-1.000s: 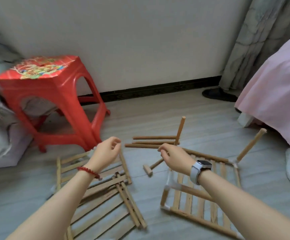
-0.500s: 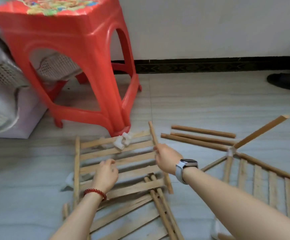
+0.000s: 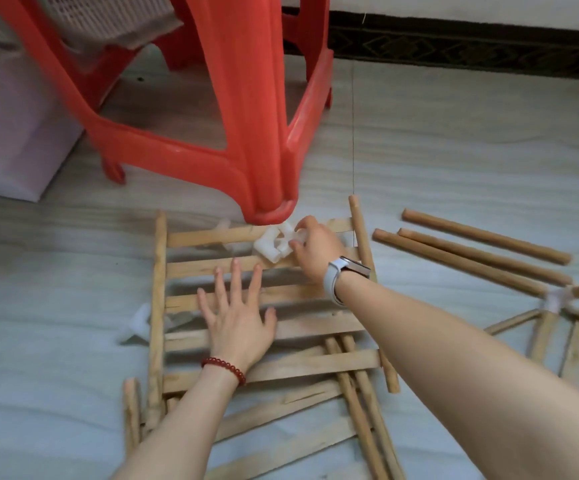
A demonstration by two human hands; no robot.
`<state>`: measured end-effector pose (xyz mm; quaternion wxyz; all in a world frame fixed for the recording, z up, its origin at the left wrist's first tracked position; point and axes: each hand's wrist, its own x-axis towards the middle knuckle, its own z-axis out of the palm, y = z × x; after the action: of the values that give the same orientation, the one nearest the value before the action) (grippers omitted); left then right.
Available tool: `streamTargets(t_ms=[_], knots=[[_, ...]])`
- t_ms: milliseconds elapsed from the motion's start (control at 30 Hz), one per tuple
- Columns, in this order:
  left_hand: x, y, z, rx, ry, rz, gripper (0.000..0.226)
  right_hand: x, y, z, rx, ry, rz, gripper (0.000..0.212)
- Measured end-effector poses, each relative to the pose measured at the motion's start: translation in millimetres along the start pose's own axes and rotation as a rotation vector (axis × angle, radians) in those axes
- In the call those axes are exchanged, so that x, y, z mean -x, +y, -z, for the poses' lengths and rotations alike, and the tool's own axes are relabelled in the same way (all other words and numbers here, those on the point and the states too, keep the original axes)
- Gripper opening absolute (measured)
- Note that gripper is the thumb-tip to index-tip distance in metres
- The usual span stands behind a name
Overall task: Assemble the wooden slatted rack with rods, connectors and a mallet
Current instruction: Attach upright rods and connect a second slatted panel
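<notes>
- left hand (image 3: pixel 236 320) flat, fingers spread, pressing slat panel (image 3: pixel 267 299)
- right hand (image 3: pixel 314 252) grasping white connectors (image 3: pixel 272 247) on panel's far end, by stool (image 3: pixel 263 133) leg
- rods (image 3: pixel 471 251) right of panel

My view swung down and to the left, from the half-built rack to the loose slatted panel (image 3: pixel 246 299) by the red stool (image 3: pixel 246 133). My left hand (image 3: pixel 236 320), which had hung in the air with fingers curled, came down flat on the slats with fingers spread. My right hand (image 3: pixel 315 251) left the upright rod, reached forward across the panel and closed its grip on the white connectors (image 3: pixel 274 245) at the stool's foot.
</notes>
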<state>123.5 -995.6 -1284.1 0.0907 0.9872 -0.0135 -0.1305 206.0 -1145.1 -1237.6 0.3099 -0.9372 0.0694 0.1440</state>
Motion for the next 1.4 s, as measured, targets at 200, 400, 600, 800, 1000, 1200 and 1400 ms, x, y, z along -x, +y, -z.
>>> streamTargets(t_ms=[200, 400, 600, 800, 1000, 1200, 1400], knots=[[1.5, -0.2, 4.7, 0.081, -0.014, 0.071, 0.077, 16.5, 25.3, 18.8, -0.159, -0.015, -0.044, 0.016], [9.9, 38.1, 15.7, 0.215, 0.013, 0.126, 0.073, 61.3, 56.1, 100.8, -0.162, -0.051, -0.020, 0.015], [16.3, 161.4, 48.8, 0.441, 0.152, -0.105, 0.053, 130.2, 95.2, 217.8, -0.414, 0.194, -0.118, 0.013], [30.0, 316.3, 99.3, 0.662, -0.102, -0.689, 0.048, 208.5, 149.7, 333.8, -0.429, 0.578, -0.155, 0.010], [39.6, 446.2, 107.0, 0.538, -0.447, -0.903, 0.061, 247.9, 206.2, 366.5, -0.605, 0.570, -0.304, 0.023], [27.7, 464.9, 91.4, 0.597, -0.291, -0.890, 0.019, 259.2, 234.2, 368.1, -0.606, 0.552, -0.317, 0.024], [58.8, 435.8, 73.4, 0.586, -0.073, -0.868, 0.013, 274.5, 232.8, 365.7, -0.520, 0.436, -0.318, 0.028]])
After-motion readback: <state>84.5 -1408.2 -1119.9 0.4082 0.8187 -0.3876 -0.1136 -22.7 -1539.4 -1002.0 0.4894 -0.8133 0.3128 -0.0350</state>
